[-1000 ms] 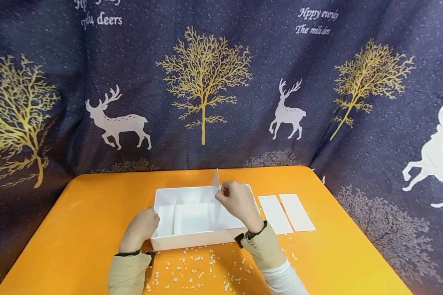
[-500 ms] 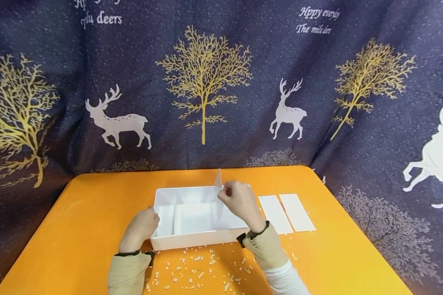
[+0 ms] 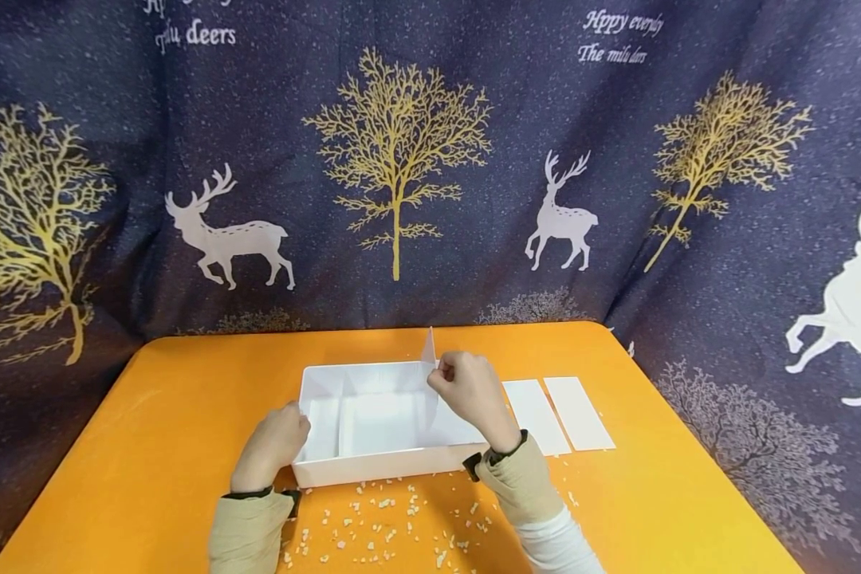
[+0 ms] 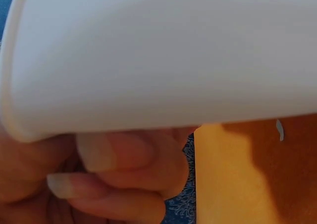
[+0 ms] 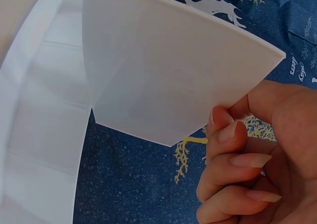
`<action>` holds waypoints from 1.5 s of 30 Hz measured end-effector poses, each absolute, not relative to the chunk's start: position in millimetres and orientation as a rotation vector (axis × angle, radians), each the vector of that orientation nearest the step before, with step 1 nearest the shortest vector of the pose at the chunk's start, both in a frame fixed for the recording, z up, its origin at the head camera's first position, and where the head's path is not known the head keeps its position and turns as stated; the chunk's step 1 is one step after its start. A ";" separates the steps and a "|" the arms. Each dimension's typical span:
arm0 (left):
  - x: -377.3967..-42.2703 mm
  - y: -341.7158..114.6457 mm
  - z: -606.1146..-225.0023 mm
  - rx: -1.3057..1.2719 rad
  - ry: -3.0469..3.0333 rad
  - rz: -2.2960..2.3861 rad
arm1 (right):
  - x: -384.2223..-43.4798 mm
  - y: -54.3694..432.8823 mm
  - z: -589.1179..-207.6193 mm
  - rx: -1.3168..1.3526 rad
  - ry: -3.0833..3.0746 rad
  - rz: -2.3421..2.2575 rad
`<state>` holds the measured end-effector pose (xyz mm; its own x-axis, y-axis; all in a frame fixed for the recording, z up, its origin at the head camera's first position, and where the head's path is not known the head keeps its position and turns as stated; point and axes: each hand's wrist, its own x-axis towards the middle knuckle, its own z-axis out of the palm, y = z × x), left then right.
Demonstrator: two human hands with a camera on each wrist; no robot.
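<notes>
A shallow white rectangular box (image 3: 395,464) lies on the orange table, long side toward me. At its left end my left hand (image 3: 273,442) grips the side wall; in the left wrist view curled fingers (image 4: 133,159) show against the white wall. My right hand (image 3: 469,391) pinches a thin white divider panel (image 3: 428,347) by its near edge between thumb and fingertips. Upright and crosswise, the panel stands in the right part of the box, its far corner sticking up above the rim. Near the left end, a white partition (image 3: 340,426) crosses the inside.
Two flat white panels, one nearer (image 3: 536,416) and one farther right (image 3: 579,413), lie side by side right of the box. Small pale crumbs (image 3: 383,504) are scattered over the orange table (image 3: 165,494) in front. A dark blue printed cloth (image 3: 395,159) hangs behind.
My right hand has shifted slightly to the right, carrying the upright divider panel with it. The left hand and the box stay in place.
</notes>
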<state>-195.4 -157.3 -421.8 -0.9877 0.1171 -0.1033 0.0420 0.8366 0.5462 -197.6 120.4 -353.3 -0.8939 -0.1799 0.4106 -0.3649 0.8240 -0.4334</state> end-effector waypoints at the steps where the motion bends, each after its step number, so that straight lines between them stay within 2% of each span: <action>1: -195.5 -157.4 -421.7 0.125 2.879 0.855 | -197.5 121.0 -353.0 0.413 -2.652 0.731; 45: -195.2 -156.6 -421.4 0.132 2.868 0.808 | -193.9 138.7 -354.2 0.346 -2.659 0.747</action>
<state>-195.2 -156.6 -421.4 -0.9834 0.1278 -0.1286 0.0418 0.8502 0.5249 -193.9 138.7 -354.2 -0.9068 -0.1360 0.3991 -0.3240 0.8305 -0.4531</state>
